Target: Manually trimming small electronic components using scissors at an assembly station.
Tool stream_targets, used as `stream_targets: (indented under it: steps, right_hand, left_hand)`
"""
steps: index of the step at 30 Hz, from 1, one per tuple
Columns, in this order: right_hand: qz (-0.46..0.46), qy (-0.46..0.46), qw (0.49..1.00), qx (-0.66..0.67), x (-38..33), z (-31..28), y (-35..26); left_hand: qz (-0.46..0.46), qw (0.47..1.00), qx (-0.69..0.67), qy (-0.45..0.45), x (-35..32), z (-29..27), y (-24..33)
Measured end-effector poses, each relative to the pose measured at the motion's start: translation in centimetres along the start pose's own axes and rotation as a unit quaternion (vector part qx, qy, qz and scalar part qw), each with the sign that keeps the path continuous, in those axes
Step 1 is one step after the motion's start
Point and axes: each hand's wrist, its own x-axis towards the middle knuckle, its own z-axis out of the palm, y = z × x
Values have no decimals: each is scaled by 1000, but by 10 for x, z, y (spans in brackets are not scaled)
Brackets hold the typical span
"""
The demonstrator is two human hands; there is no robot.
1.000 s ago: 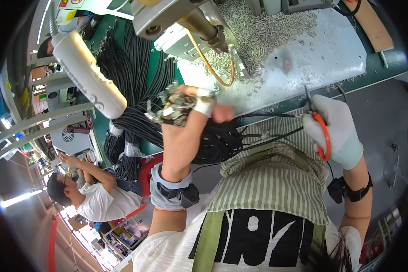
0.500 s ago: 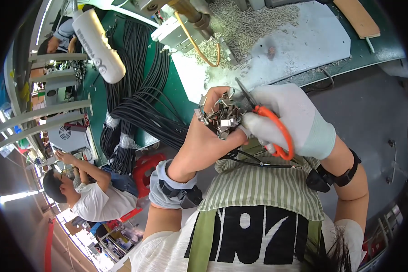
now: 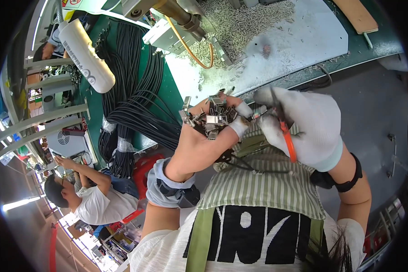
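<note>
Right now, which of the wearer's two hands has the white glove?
The right hand, holding the orange-handled tool; the left hand, with metal pieces, is mostly bare.

Green-topped workbench [image 3: 386,44]: white plate [image 3: 313,43] lies flat just in from the near edge, small silver metal pieces [image 3: 258,20] heaped over its far part, thinner scatter toward the middle. Black cables [image 3: 127,90] run lengthwise over the bench's left side, one bunch crossing out past the near edge; clear wrap [image 3: 125,145] round two bundles. Tan board [image 3: 356,14] toward the right end, beyond the plate.
</note>
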Motion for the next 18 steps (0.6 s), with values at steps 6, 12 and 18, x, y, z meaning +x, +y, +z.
stream_targets:
  steps: [6,12,18]
  right_hand:
    - [311,-203,891,262,12,-27,1]
    - [294,-97,943,121,13,-5,-16]
    - [24,-23,990,-137,-7,9,-12]
  left_hand:
    - [89,978,188,2,0,12,-1]
    - [156,952,231,130,-4,10,-3]
    - [87,979,92,160,-4,11,-7]
